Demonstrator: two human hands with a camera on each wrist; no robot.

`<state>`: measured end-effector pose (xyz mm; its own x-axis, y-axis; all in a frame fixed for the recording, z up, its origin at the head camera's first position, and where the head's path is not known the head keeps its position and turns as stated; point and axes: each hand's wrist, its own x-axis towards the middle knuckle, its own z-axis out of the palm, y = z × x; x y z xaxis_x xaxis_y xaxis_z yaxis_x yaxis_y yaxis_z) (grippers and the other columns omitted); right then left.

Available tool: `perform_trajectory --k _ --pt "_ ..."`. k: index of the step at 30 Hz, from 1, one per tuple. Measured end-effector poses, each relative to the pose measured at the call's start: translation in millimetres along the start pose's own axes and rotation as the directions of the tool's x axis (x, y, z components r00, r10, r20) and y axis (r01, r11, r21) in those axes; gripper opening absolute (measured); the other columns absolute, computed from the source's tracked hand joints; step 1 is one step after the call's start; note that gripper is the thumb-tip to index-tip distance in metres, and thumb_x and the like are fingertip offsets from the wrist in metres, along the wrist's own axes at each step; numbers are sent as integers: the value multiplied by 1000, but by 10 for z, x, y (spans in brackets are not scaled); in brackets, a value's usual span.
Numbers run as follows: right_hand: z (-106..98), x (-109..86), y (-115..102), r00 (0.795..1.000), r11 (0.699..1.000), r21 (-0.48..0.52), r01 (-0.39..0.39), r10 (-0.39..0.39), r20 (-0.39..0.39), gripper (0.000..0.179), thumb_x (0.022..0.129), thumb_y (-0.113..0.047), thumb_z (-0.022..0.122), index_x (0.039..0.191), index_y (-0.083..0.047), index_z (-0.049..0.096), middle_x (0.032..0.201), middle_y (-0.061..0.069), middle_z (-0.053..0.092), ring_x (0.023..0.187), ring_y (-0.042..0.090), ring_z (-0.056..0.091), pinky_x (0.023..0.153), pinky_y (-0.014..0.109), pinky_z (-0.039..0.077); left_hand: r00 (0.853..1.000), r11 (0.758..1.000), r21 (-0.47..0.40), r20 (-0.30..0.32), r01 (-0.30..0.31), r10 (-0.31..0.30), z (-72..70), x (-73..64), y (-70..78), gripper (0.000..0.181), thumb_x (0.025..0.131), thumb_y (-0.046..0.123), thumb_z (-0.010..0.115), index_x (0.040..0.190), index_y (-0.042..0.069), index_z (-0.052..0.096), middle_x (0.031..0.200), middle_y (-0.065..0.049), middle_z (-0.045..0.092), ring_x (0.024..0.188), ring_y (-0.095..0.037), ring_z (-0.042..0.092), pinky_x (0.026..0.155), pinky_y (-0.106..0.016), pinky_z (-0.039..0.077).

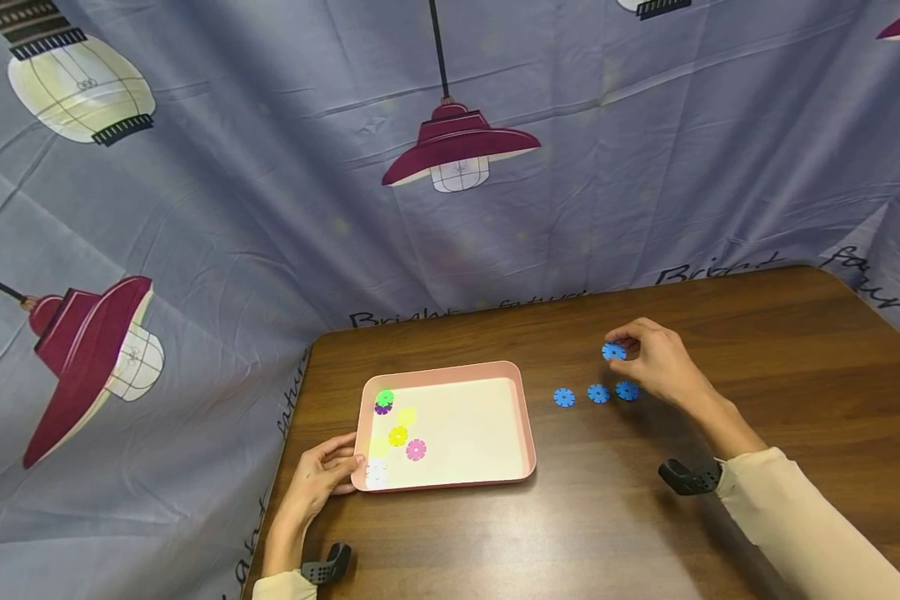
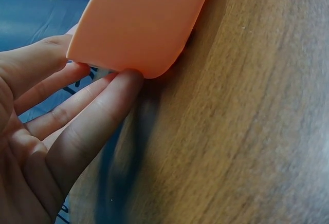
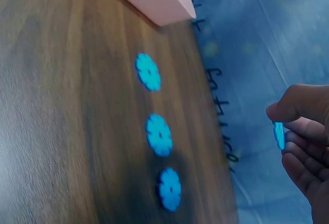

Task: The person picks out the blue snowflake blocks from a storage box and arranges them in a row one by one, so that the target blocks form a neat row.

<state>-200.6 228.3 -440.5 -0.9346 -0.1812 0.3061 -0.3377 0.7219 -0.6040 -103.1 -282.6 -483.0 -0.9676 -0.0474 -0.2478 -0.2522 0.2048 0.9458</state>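
Between the thumb and fingers of my right hand [image 1: 660,362] is a blue notched plastic disc [image 1: 613,351], held above the table; the right wrist view shows it edge-on. Below it, three more such blue discs [image 1: 564,397] lie in a row on the wood, apart from one another, to the right of the pink tray [image 1: 527,433]. My left hand [image 1: 318,475] holds the tray's near left corner, with the fingertips against its wall in the left wrist view. Inside the tray, toward its left side, lie a green disc [image 1: 385,397], a purple disc [image 1: 382,409], a pink disc [image 1: 416,450], and yellow and white ones.
The brown wooden table [image 1: 592,517] extends to both sides of the tray. A blue-grey curtain [image 1: 285,183] printed with lamps and lettering hangs behind it and along its left side. Each wrist wears a black strap device [image 1: 690,477].
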Motion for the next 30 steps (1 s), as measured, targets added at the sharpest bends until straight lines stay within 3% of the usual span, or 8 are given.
perform_trajectory --k 5,12,24,30 --pt "-106 -63 117 999 999 -25 -30 29 -34 32 78 -4 79 107 1 70 99 11 62 89 28 59 71 29 45 1000 1000 12 -15 -1 1 4 4 -21 49 88 -4 69 134 -9 53 107 -21 65 89 -28 68 62 -36 60" --pt "-204 -142 304 994 999 -24 -46 43 -98 28 75 -4 81 102 1 72 96 13 64 83 28 61 64 10 40 1000 1000 18 -21 -7 8 8 2 -12 48 88 -4 69 133 -9 54 106 -21 65 89 -29 68 62 -36 60" --pt "-345 -312 615 989 992 -78 -94 84 -123 27 76 -8 82 99 2 72 92 15 64 77 20 59 61 11 39 1000 1000 25 -23 -6 7 7 -3 -2 48 88 -4 69 133 -9 54 106 -21 64 88 -28 68 62 -37 60" --pt "-334 -384 741 988 989 -100 -106 93 -124 27 75 -8 82 98 3 72 89 17 64 78 27 60 63 18 39 1000 1000 23 -25 -5 6 8 -9 -2 49 88 -4 69 134 -9 53 106 -21 64 88 -28 68 62 -38 60"
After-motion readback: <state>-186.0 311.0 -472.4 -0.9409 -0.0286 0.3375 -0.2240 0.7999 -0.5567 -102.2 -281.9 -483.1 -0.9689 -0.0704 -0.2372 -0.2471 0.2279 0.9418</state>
